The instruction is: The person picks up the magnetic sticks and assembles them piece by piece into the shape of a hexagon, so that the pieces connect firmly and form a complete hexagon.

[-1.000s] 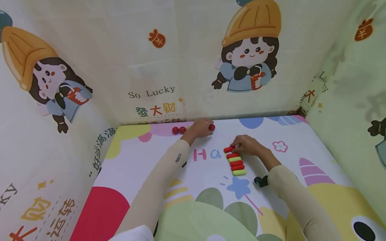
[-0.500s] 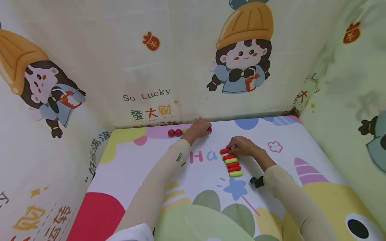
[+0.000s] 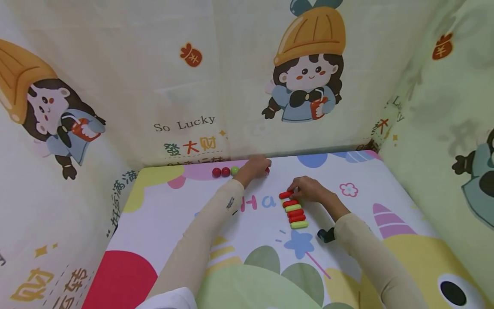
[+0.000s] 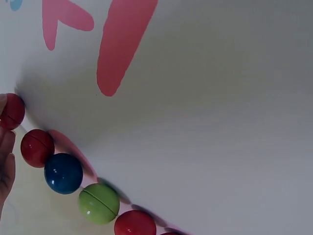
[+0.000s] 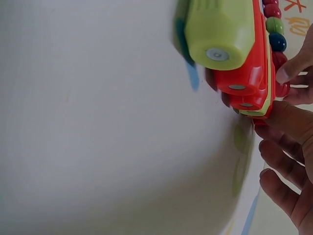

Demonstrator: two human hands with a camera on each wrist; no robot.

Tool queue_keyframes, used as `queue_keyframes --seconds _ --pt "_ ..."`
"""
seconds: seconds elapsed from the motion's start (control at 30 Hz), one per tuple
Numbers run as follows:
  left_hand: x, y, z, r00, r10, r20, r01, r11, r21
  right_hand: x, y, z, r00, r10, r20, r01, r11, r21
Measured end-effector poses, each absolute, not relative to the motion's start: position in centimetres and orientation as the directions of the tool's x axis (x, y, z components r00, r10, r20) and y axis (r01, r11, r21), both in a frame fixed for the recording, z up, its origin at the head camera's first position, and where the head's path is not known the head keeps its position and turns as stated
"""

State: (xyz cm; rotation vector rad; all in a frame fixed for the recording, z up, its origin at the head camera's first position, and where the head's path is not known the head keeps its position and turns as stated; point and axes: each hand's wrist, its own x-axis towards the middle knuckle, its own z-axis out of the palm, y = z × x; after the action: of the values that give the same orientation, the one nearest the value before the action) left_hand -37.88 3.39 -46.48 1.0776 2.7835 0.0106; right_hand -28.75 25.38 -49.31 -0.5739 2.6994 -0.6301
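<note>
At the back of the table my left hand [image 3: 252,168] pinches a red ball [image 4: 13,111] at the right end of a row of balls. Beside it in that row come another red ball [image 4: 37,148], a dark blue ball [image 4: 63,174], a green ball [image 4: 99,203] and more red ones [image 3: 216,172]. My right hand [image 3: 308,189] has thumb and fingertips on the far red rod [image 3: 285,195] of a column of short red and yellow-green rods. The nearest yellow-green rod [image 5: 220,34] looms large in the right wrist view, partly hiding those behind.
The white table [image 3: 173,231] carries printed cartoon shapes and letters. A printed cloth wall [image 3: 239,86] rises right behind the balls, with more cloth at both sides. A small dark object [image 3: 326,235] shows beside the right sleeve.
The head view has shifted, so the table sits slightly lower and further left. My left fingers now cover more of the end red ball. My right hand stays at the far red rod.
</note>
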Motion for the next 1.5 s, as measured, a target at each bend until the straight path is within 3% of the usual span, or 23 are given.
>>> queue_keyframes --seconds 0.43,0.7,0.87,1.23,1.5 --pt "-37.2 1.8 -46.5 -0.76 0.634 -0.146 0.632 0.772 0.065 -28.9 24.4 -49.0 -0.862 -0.468 -0.196 -0.341 0.821 -0.457" --pt "-36.5 0.7 -46.3 -0.73 0.67 -0.139 0.662 0.743 0.102 -28.7 24.4 -48.8 -0.879 -0.423 -0.22 -0.299 0.849 -0.437" --pt "-35.6 -0.4 -45.7 -0.723 0.674 -0.152 0.647 0.738 0.193 -28.3 24.7 -48.7 -0.892 -0.397 -0.217 -0.265 0.846 -0.462" --pt "-32.7 -4.4 -45.6 -0.739 0.662 -0.13 0.533 0.691 0.489 -27.4 25.3 -48.6 -0.886 -0.445 -0.127 -0.324 0.792 -0.517" --pt "-30.0 -7.4 -45.8 -0.736 0.667 -0.115 0.516 0.662 0.543 -26.6 24.1 -48.5 -0.888 -0.436 -0.148 -0.278 0.764 -0.582"
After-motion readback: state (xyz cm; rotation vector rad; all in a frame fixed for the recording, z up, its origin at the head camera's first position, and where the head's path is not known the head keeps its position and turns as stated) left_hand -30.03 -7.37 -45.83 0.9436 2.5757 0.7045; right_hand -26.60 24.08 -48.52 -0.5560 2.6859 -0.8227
